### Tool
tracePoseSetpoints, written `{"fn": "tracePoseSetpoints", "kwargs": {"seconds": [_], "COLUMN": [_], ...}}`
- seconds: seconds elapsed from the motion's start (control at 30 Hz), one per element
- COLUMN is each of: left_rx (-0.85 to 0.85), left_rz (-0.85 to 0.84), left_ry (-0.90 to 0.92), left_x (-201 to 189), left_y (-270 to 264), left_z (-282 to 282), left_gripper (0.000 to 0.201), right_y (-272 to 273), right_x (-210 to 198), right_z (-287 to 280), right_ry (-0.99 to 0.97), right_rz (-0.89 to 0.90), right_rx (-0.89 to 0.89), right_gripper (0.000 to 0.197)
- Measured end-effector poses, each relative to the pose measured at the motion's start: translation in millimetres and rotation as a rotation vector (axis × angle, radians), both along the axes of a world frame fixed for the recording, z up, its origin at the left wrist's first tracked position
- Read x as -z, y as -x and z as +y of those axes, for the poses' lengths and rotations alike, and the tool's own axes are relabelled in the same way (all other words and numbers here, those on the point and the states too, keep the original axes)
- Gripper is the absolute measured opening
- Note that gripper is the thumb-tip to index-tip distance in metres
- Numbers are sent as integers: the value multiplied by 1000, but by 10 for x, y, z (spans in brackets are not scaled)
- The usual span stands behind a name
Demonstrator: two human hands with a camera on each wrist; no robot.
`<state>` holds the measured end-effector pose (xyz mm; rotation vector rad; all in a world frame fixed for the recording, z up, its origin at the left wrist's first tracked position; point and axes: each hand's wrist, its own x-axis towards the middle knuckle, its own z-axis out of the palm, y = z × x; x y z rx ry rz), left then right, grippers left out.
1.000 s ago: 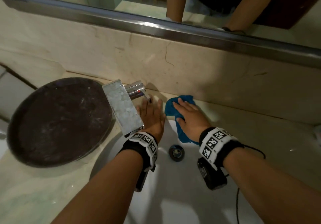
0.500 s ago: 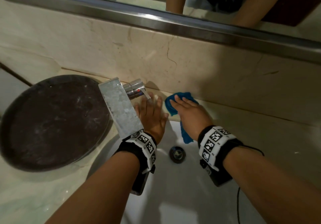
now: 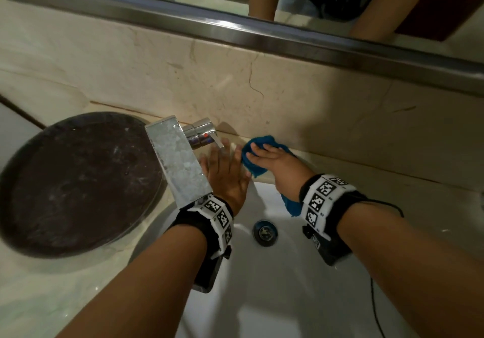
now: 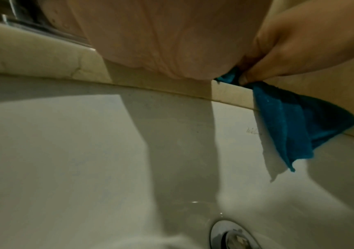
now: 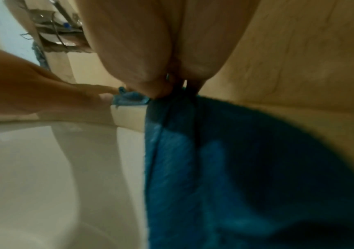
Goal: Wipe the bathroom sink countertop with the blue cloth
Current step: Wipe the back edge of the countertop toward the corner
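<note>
The blue cloth (image 3: pixel 250 146) lies bunched on the beige marble countertop (image 3: pixel 366 180) behind the white sink (image 3: pixel 275 285), one end hanging over the rim into the basin (image 4: pixel 295 121). My right hand (image 3: pixel 269 156) presses down on it with fingers laid over the top. In the right wrist view the cloth (image 5: pixel 235 168) drapes below the palm. My left hand (image 3: pixel 225 172) rests flat on the rim between the faucet (image 3: pixel 178 159) and the cloth, fingers straight, holding nothing. The two hands almost touch.
A dark round tray (image 3: pixel 76 180) sits on the counter left of the faucet. The marble backsplash (image 3: pixel 288 96) rises just behind the cloth, under the steel mirror frame (image 3: pixel 262 31). The drain (image 3: pixel 264 233) lies in the basin below the hands.
My right hand has pushed the cloth back toward the backsplash, bunching it ahead of the fingertips. The left hand has stayed beside the faucet.
</note>
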<state>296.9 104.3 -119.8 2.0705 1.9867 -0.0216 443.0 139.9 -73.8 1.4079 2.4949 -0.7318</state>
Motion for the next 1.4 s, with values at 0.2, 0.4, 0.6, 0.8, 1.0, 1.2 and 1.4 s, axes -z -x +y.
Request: {"fn": "tracePoseSetpoints", "kwargs": {"seconds": [0.2, 0.4, 0.6, 0.8, 1.0, 1.2, 1.4], "left_rx": [-1, 55, 86, 62, 36, 42, 46], "left_rz": [-55, -16, -19, -20, 10, -10, -29], "left_ry": [-1, -84, -114, -108, -89, -36, -40], "left_x": [97, 74, 130, 127, 29, 72, 138], "left_y": [10, 47, 35, 12, 11, 20, 33], "left_z": [12, 37, 33, 27, 16, 26, 42], "left_gripper": [93, 61, 57, 65, 69, 63, 67], "right_y": [-317, -495, -317, -317, -53, -309, -17], "right_x": [-39, -171, -221, 46, 193, 234, 263], "right_z": [-99, -5, 46, -182, -186, -206, -195], "right_ry": [54, 80, 61, 17, -254, -294, -243], "right_rz": [45, -58, -164, 188, 374, 242, 187], "right_rx": [112, 47, 26, 247, 507, 408, 217], "right_gripper": [71, 84, 56, 44, 13, 37, 53]}}
